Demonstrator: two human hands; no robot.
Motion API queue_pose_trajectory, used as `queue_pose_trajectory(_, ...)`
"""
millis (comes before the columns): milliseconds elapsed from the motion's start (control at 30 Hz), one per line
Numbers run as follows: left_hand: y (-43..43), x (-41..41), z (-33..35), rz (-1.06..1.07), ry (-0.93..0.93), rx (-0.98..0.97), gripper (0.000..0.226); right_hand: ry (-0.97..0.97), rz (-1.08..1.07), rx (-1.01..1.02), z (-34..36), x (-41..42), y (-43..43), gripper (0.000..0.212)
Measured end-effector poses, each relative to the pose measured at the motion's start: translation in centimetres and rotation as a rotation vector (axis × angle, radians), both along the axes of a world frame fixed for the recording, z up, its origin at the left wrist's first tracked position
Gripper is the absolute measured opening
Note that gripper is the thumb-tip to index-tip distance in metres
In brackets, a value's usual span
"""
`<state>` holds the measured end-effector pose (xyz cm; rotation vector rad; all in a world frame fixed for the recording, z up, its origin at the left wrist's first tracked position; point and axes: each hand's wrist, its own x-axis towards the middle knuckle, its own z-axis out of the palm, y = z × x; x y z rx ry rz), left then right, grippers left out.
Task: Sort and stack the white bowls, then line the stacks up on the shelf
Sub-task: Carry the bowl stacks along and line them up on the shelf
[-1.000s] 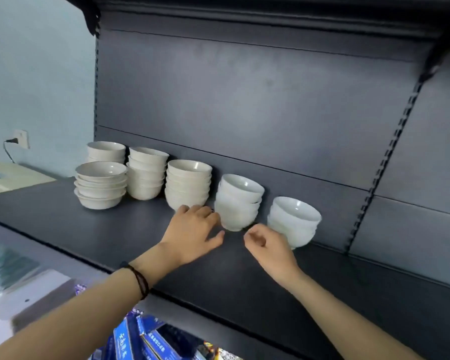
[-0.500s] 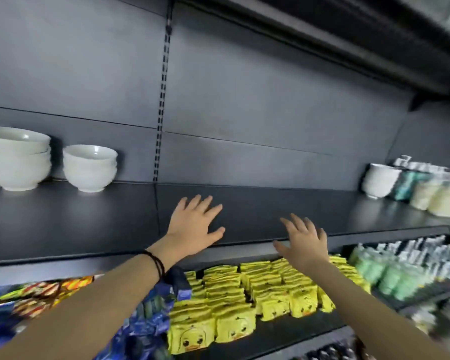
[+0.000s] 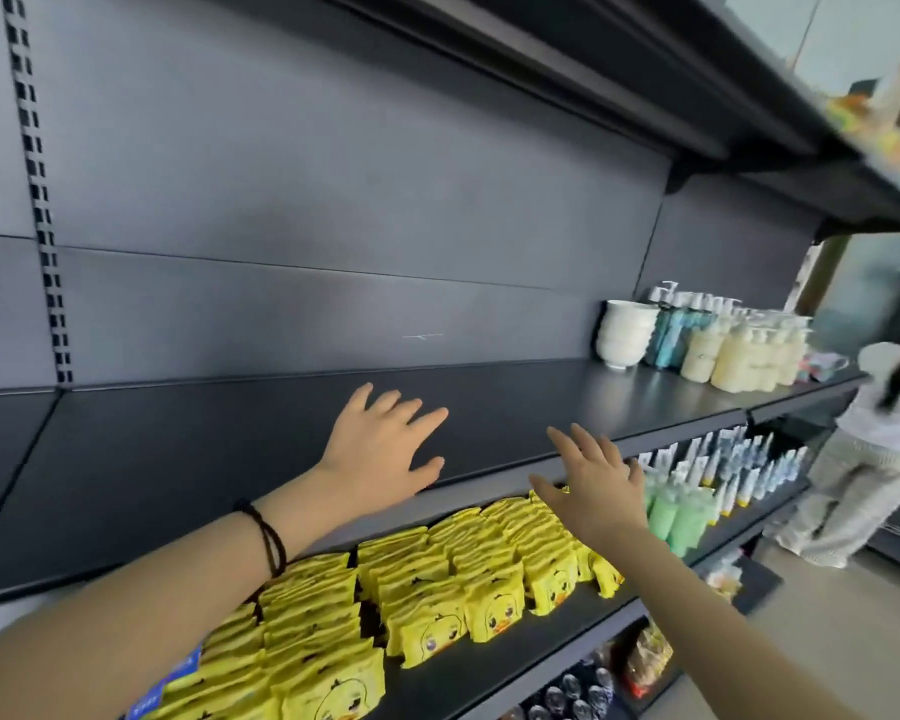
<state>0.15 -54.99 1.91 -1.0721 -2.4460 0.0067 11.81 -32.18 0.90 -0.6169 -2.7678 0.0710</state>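
Observation:
One stack of white bowls (image 3: 625, 334) stands at the far right of the dark shelf (image 3: 230, 459), against the back panel and touching a row of bottles. My left hand (image 3: 385, 449) hovers over the shelf's middle, fingers spread, holding nothing. My right hand (image 3: 593, 480) is at the shelf's front edge, also spread and empty. Both hands are well left of the bowl stack. The other bowl stacks are out of view to the left.
Pump bottles (image 3: 723, 345) crowd the shelf right of the bowls. Yellow duck packets (image 3: 437, 589) fill the shelf below, with green bottles (image 3: 681, 511) and tubes beside them. A person in white (image 3: 874, 439) stands at the far right of the aisle. An upper shelf (image 3: 645, 70) overhangs.
The view has swung right along the shelf: the left bowl stacks left the frame and the far-right stack came closer. Both hands opened and moved right, empty.

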Motion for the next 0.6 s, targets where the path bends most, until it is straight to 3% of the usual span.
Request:
queue_pose_trajectory(133, 6.5, -2.9, 1.4, -0.012, -0.021, 0.068, 0.082, 0.127, 0.035, 0.033, 1.5, -2.7, 6.4, 0.061)
queue_pose_trajectory(267, 13.9, -5.8, 2.9, -0.036, -0.050, 0.129, 0.062, 0.201, 0.056, 0.040, 3.3, -5.8, 11.9, 0.057)
queue_pose_trajectory(600, 28.1, -11.4, 2.5, -0.082, -0.096, 0.120, 0.056, 0.186, 0.049, -0.061, 3.4, -12.3, 23.5, 0.051)
